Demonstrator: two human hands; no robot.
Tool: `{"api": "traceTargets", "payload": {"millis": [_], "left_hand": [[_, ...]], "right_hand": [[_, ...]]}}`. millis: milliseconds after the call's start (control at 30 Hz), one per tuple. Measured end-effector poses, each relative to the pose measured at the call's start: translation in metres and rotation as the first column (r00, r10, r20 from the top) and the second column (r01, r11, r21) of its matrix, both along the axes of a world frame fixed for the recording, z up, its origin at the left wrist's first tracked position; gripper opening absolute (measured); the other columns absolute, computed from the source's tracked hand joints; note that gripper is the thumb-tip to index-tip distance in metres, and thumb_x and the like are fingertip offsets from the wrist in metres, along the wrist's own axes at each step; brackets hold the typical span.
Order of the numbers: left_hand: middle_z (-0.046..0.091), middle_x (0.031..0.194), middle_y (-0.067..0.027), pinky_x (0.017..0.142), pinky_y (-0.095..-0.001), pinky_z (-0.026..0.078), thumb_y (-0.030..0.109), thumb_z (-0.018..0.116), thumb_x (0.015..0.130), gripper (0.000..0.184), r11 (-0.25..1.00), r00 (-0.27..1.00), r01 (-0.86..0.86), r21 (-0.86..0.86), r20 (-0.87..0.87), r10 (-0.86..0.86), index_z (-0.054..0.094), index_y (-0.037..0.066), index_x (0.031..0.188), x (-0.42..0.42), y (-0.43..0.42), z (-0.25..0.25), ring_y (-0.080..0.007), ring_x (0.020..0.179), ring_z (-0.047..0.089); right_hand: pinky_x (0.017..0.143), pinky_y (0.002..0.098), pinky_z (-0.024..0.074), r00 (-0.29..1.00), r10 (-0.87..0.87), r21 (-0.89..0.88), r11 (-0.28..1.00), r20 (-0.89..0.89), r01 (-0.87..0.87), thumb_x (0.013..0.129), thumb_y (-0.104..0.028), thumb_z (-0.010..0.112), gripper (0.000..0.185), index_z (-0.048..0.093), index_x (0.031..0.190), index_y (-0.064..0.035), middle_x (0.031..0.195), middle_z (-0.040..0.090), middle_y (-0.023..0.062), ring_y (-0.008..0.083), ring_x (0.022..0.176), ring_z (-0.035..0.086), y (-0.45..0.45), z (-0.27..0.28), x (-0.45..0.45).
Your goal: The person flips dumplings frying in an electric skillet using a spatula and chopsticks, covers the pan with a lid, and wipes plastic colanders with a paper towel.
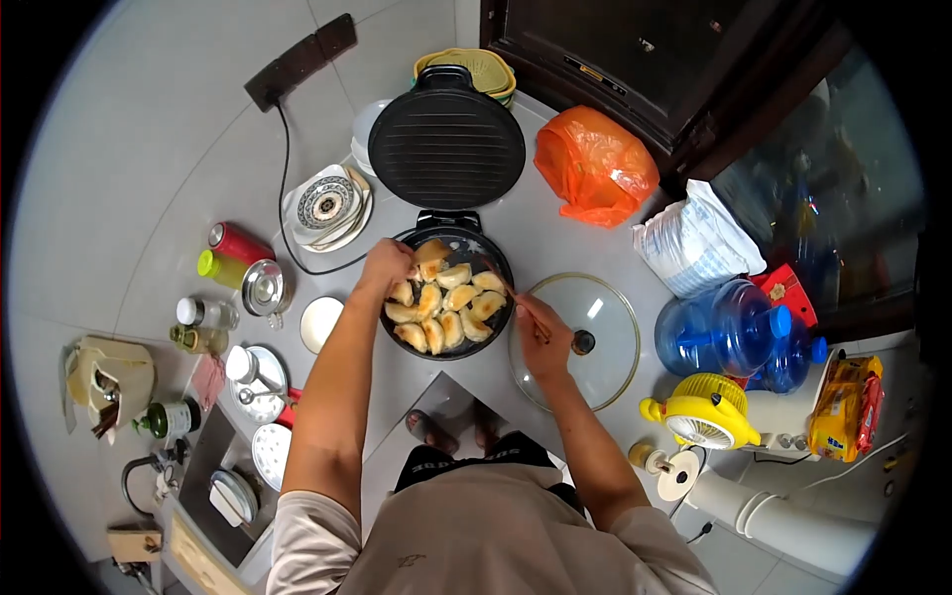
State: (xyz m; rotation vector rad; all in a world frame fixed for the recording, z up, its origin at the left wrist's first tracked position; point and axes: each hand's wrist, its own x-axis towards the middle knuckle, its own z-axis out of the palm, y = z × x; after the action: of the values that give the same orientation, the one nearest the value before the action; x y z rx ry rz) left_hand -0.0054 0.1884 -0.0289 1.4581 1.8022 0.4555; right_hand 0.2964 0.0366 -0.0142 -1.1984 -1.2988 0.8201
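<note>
Several browned dumplings (451, 302) lie in the round black electric pan (503, 332), whose ridged lid (446, 149) stands open behind it. My left hand (390, 266) is at the pan's left rim with its fingers pressed together, beside the dumplings; whatever they may grip is hidden. On the right side, my right hand (543, 337) is closed around thin brown chopsticks (511, 290), which point toward the dumplings at the upper right of the pan. A glass lid (605, 362) with a dark knob lies on the counter, partly under my right hand and forearm.
Stacked plates (332, 203), a white bowl (319, 324) and jars (206, 313) are on the left, near the sink (213, 476). An orange bag (595, 164), white sack (696, 241), blue water bottles (719, 327) and a yellow fan (702, 412) stand right. A black cord (285, 188) runs to the pan.
</note>
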Motion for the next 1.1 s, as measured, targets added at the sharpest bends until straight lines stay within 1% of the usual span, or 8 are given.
{"api": "traceTargets", "payload": {"millis": [33,133,600,667,800,933,967,1100], "left_hand": [[0.072,0.073,-0.0104,0.043,-0.0333,0.042,-0.001,0.066,0.082,0.027,0.99,0.991,-0.113,-0.079,0.057,0.118,0.079,-0.002,0.106,-0.003,0.005,-0.001,-0.0151,0.048,0.055],[0.072,0.075,-0.0094,0.042,-0.0312,0.038,-0.002,0.06,0.084,0.033,0.982,0.996,0.004,-0.188,0.092,0.014,0.077,-0.003,0.112,-0.012,0.023,0.015,-0.0117,0.046,0.049],[0.075,0.081,-0.0097,0.04,-0.0264,0.033,-0.005,0.055,0.089,0.03,0.967,0.938,0.106,-0.231,0.345,-0.02,0.077,-0.004,0.11,0.004,0.022,-0.014,-0.0074,0.047,0.043],[0.074,0.081,-0.0083,0.047,-0.0271,0.043,-0.007,0.056,0.084,0.032,0.987,0.908,0.035,-0.156,0.417,0.034,0.078,-0.007,0.107,0.014,0.011,-0.022,-0.0123,0.059,0.06],[0.076,0.086,-0.0099,0.045,-0.0269,0.041,-0.004,0.057,0.088,0.033,0.962,0.947,0.064,-0.267,0.32,0.025,0.078,-0.004,0.113,0.035,-0.006,-0.011,-0.0109,0.056,0.058],[0.076,0.082,-0.0099,0.044,-0.0284,0.039,0.003,0.059,0.097,0.028,0.976,0.858,-0.055,-0.213,0.49,0.155,0.077,-0.002,0.118,0.043,-0.025,-0.035,-0.0107,0.053,0.057],[0.076,0.089,-0.0106,0.049,-0.0279,0.043,0.004,0.06,0.1,0.026,0.973,0.877,-0.031,-0.227,0.461,0.135,0.076,-0.003,0.12,0.042,-0.026,-0.04,-0.0118,0.069,0.069],[0.075,0.097,-0.01,0.057,-0.0255,0.046,0.004,0.06,0.102,0.026,0.985,0.811,-0.062,-0.161,0.567,0.143,0.075,-0.004,0.122,0.049,-0.036,-0.049,-0.0139,0.086,0.073]], "right_hand": [[0.09,0.0266,0.0565,1.0,-0.013,-0.002,1.0,0.005,0.013,0.101,0.002,0.068,0.022,0.072,0.122,0.0046,0.12,0.074,0.017,0.0166,0.105,0.071,0.002,-0.001,0.003],[0.089,0.0261,0.0562,0.999,-0.035,-0.032,0.999,-0.018,0.035,0.101,0.0,0.068,0.022,0.072,0.122,0.0047,0.119,0.074,0.0163,0.0163,0.104,0.071,0.007,-0.007,0.01],[0.092,0.0269,0.0559,0.992,-0.127,-0.063,0.99,-0.023,0.126,0.102,0.002,0.066,0.021,0.071,0.122,0.0057,0.122,0.073,0.0157,0.0158,0.106,0.07,0.002,-0.016,0.002],[0.092,0.0271,0.0555,0.991,-0.131,-0.035,0.991,0.017,0.132,0.102,0.002,0.065,0.021,0.071,0.122,0.0061,0.122,0.073,0.0163,0.0158,0.108,0.069,0.001,-0.015,-0.004],[0.092,0.0274,0.0552,0.988,-0.141,0.017,0.99,0.063,0.14,0.103,0.001,0.065,0.02,0.071,0.121,0.0064,0.123,0.073,0.0176,0.017,0.108,0.07,0.001,-0.016,-0.008],[0.093,0.0279,0.0549,0.985,-0.171,0.012,0.985,0.037,0.17,0.102,0.001,0.066,0.021,0.072,0.121,0.0067,0.122,0.073,0.0193,0.0196,0.108,0.071,0.0,-0.016,-0.011],[0.093,0.0282,0.0549,0.981,-0.191,0.045,0.981,0.037,0.189,0.102,0.001,0.066,0.021,0.072,0.121,0.0066,0.122,0.073,0.0198,0.0203,0.108,0.071,0.001,-0.016,-0.011],[0.094,0.0289,0.0546,0.977,-0.208,0.079,0.976,0.039,0.205,0.101,0.002,0.067,0.021,0.072,0.121,0.0064,0.123,0.073,0.0203,0.0208,0.108,0.071,-0.004,-0.015,-0.012]]}}
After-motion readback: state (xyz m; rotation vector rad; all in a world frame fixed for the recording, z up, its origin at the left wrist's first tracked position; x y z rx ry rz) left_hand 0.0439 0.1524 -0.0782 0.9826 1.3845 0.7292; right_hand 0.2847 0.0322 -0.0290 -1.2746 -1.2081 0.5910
